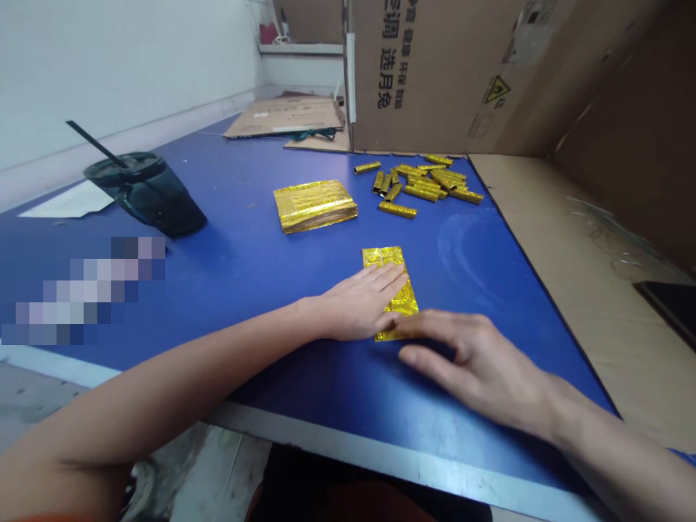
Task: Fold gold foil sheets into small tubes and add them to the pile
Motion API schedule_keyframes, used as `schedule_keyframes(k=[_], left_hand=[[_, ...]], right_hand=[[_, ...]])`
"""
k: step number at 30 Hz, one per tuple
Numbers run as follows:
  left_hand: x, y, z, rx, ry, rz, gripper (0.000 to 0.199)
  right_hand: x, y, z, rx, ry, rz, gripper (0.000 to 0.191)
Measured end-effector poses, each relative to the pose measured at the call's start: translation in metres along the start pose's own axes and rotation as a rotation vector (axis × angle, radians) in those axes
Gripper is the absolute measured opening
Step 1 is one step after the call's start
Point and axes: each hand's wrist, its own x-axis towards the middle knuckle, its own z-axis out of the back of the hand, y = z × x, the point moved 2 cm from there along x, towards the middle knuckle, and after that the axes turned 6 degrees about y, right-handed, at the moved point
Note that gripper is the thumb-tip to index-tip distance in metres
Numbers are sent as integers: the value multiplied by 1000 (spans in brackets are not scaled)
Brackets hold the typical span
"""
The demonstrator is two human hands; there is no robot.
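Observation:
A gold foil sheet (405, 297) lies flat on the blue table (326, 384). My left hand (364, 301) rests on it palm down, fingers stretched across its middle. Over the sheet's near right corner is my right hand (467, 355), its fingertips at the near edge and its thumb a little apart below; whether it pinches the foil is hidden. Behind the sheet sits a stack of gold foil sheets (315, 205). Several small rolled gold pieces (427, 183) lie in a loose pile at the back right.
A dark cup with a straw (155, 192) stands tilted in view at the left, by a white paper (70, 201). Cardboard panels (435, 87) rise behind the table, with flat cardboard (288, 116) at the back and along the right edge.

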Motion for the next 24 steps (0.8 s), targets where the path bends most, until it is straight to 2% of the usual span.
schedule_keyframes(k=[2, 4, 7, 12, 19, 24], left_hand=[[0, -7, 0, -28, -25, -78, 59], [-2, -16, 0, -57, -65, -181, 57], [-4, -29, 1, -78, -123, -297, 53], [-7, -34, 1, -64, -197, -355, 50], [-6, -30, -1, -68, -169, -314, 51], [-13, -39, -2, -85, -111, -333, 53]], right_hand=[[4, -13, 7, 40, -153, -12, 31], [8, -25, 8, 49, -183, 42, 35], [15, -39, 0, 62, -70, 100, 47], [21, -47, -10, 59, 66, 145, 69], [27, -62, -4, 52, 98, 136, 68], [30, -69, -3, 45, 85, 141, 65]])
